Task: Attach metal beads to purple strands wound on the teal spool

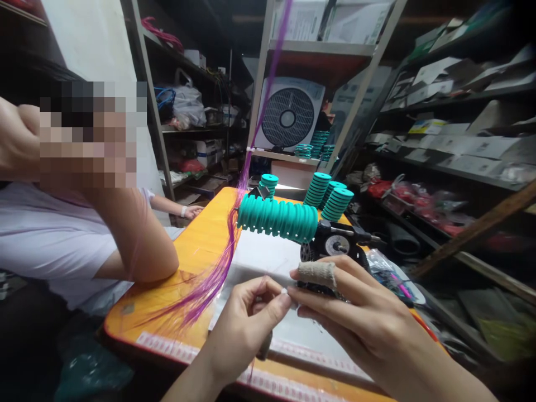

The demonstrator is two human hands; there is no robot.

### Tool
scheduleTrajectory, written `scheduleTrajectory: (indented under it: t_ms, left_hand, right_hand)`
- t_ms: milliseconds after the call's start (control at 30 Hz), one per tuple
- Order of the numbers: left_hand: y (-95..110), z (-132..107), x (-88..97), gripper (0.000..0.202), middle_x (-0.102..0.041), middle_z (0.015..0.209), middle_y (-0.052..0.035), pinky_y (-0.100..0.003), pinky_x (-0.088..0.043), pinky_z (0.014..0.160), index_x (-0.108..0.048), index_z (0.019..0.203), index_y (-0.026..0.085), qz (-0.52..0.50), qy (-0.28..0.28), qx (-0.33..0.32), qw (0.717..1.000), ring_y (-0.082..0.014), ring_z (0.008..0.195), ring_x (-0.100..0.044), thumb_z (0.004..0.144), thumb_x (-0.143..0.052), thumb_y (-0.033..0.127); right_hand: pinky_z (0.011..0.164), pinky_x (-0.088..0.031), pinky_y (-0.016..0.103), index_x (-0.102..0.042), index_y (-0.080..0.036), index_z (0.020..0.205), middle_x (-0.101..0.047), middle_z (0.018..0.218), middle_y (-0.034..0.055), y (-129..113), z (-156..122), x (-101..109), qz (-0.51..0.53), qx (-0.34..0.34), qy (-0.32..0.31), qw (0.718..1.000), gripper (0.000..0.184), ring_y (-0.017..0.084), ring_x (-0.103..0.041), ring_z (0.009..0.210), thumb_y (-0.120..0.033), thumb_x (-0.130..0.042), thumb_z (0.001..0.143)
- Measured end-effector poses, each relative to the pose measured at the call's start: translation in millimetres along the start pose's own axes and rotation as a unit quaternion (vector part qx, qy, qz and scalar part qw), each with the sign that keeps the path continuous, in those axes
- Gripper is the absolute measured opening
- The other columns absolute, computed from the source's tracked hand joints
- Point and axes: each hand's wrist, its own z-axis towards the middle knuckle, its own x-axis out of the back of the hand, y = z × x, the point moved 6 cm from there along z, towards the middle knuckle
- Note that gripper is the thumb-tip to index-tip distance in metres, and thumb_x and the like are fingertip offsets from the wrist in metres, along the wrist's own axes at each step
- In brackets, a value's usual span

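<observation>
Above the front of the table, my left hand (251, 324) pinches a small white piece (284, 291) between thumb and forefinger. My right hand (364, 318) meets it from the other side, fingertips close together at the piece. Grey cloth wraps one finger of the right hand; what its fingertips grip is hidden. Just beyond both hands, a row of teal ribbed spools (278, 218) sits on the shaft of a black winding machine (337, 243) with a dial. Purple threads (218, 273) hang down from above at the left end of the spools and spread over the table.
Stacks of teal spools (318, 190) stand at the back of the orange table (188, 251). A box fan (288, 117) is behind them. At the left, another person's arm (134, 234) rests on the table edge. Loaded shelves (456, 145) line the right side.
</observation>
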Motion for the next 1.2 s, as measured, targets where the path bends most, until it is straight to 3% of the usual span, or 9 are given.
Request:
scheduleTrajectory:
  t_ms: [233,367,433,533,667,733,967,1200]
  left_hand:
    - [1.7,2.6,3.2,0.032,-0.029,0.054,0.0069,-0.022,-0.018,0.045,-0.061,0.081,0.016,0.101,0.032,-0.033,0.994,-0.0042,0.048,-0.025,0.085,-0.060,0.048]
    - [6.2,10.1,1.2,0.031,-0.039,0.061,0.0040,-0.021,-0.025,0.050,-0.060,0.074,0.015,0.107,0.023,-0.058,0.992,-0.0055,0.056,-0.033,0.085,-0.061,0.043]
    - [4.5,20.2,1.6,0.031,-0.038,0.057,0.0054,-0.020,-0.025,0.045,-0.059,0.073,0.015,0.072,0.036,-0.053,0.995,-0.0045,0.049,-0.032,0.084,-0.062,0.045]
    - [-3.3,42.8,4.7,0.032,-0.031,0.052,0.0088,-0.019,-0.019,0.036,-0.058,0.078,0.018,-0.023,0.106,-0.042,0.993,-0.0035,0.039,-0.022,0.079,-0.066,0.049]
    - [-9.8,72.5,2.5,0.032,-0.032,0.055,0.0089,-0.016,-0.018,0.036,-0.058,0.080,0.017,-0.092,0.192,-0.082,0.974,-0.0021,0.042,-0.019,0.077,-0.069,0.048]
    - [-12.4,81.8,-0.3,0.032,-0.032,0.054,0.0090,-0.015,-0.018,0.036,-0.058,0.081,0.017,-0.102,0.221,-0.091,0.966,-0.0019,0.041,-0.021,0.077,-0.069,0.047]
    - [-18.1,92.3,-11.5,0.030,-0.029,0.053,0.0105,-0.015,-0.020,0.034,-0.051,0.080,0.019,-0.170,0.216,-0.083,0.958,-0.0019,0.038,-0.022,0.078,-0.069,0.044]
    - [-19.4,93.6,-14.3,0.027,-0.026,0.049,0.0116,-0.012,-0.017,0.033,-0.048,0.078,0.019,-0.226,0.215,-0.040,0.949,-0.0023,0.040,-0.019,0.075,-0.069,0.035]
  right_hand:
    - [0.068,-0.051,0.024,-0.069,-0.022,0.097,-0.066,0.092,0.0042,4.2,-0.5,2.3,0.022,-0.033,0.017,0.999,0.016,0.014,-0.053,0.085,-0.013,-0.061,0.086]
    - [0.071,-0.051,0.026,-0.067,-0.023,0.095,-0.067,0.094,0.0028,13.7,-2.1,-0.3,0.048,-0.041,-0.004,0.998,0.015,0.014,-0.055,0.087,-0.012,-0.062,0.085]
    - [0.082,-0.051,0.029,-0.065,-0.026,0.106,-0.064,0.110,0.0031,27.8,-1.4,-3.4,0.048,-0.067,-0.029,0.996,0.022,0.016,-0.055,0.101,-0.018,-0.063,0.086]
    - [0.103,-0.045,0.039,-0.050,-0.025,0.133,-0.053,0.134,0.0059,57.3,3.8,-6.6,0.003,-0.124,-0.018,0.992,0.043,0.019,-0.047,0.123,-0.022,-0.055,0.091]
    - [0.117,-0.029,0.048,-0.044,-0.011,0.138,-0.044,0.143,0.0116,85.8,12.6,-20.5,-0.079,-0.158,0.012,0.984,0.050,0.024,-0.027,0.140,-0.009,-0.036,0.088]
    - [0.118,-0.028,0.048,-0.042,-0.008,0.139,-0.041,0.145,0.0134,92.1,13.8,-30.1,-0.087,-0.172,0.009,0.981,0.053,0.024,-0.027,0.141,-0.008,-0.034,0.086]
    - [0.116,-0.032,0.045,-0.038,-0.008,0.143,-0.043,0.143,0.0134,89.0,12.7,-33.1,-0.098,-0.174,0.009,0.980,0.056,0.024,-0.033,0.137,-0.012,-0.037,0.087]
    - [0.113,-0.037,0.044,-0.043,-0.017,0.140,-0.048,0.141,0.0094,97.3,21.3,-28.8,-0.053,-0.178,0.022,0.982,0.052,0.024,-0.038,0.134,-0.026,-0.051,0.090]
